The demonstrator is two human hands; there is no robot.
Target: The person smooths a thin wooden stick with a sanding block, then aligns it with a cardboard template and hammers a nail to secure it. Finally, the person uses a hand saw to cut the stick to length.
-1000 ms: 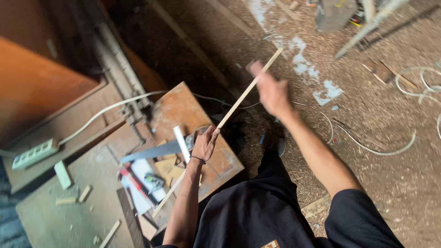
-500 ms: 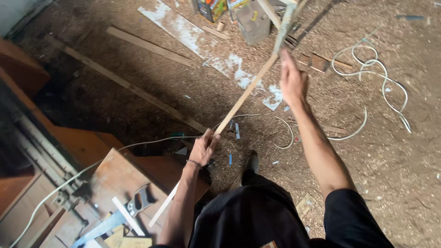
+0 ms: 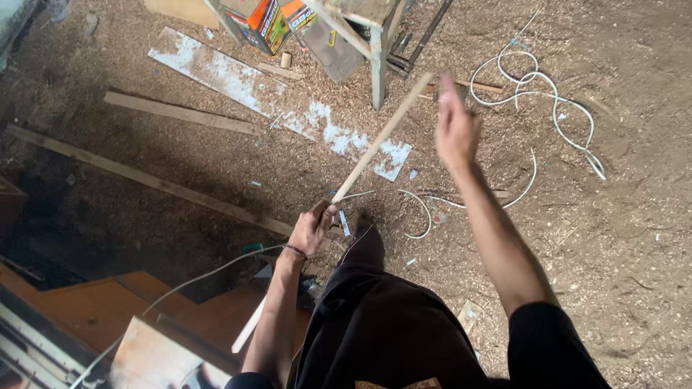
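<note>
Hands both sat on one long thin wooden stick [image 3: 382, 135] that ran diagonally up and to the right over the sawdust floor [image 3: 634, 238]. Left hand [image 3: 311, 227] was clenched around the stick's lower part, wrist wearing a thin bracelet; the stick's lower end poked out past the left forearm near the orange boards [image 3: 101, 310]. Right hand [image 3: 455, 128] was blurred, up at the stick's far end, touching or just beside it; couldn't tell if it gripped. Person's dark trousers [image 3: 389, 324] filled the bottom middle, one dark shoe [image 3: 366, 245] just right of the left hand. White cable [image 3: 537, 86] lay coiled on the floor right of the right hand. Pale painted plank [image 3: 274, 97] and plain wooden slats [image 3: 180, 112] lay left of the stick. Table leg [image 3: 378, 65] and a colourful box [image 3: 263, 25] stood near the top edge.
</note>
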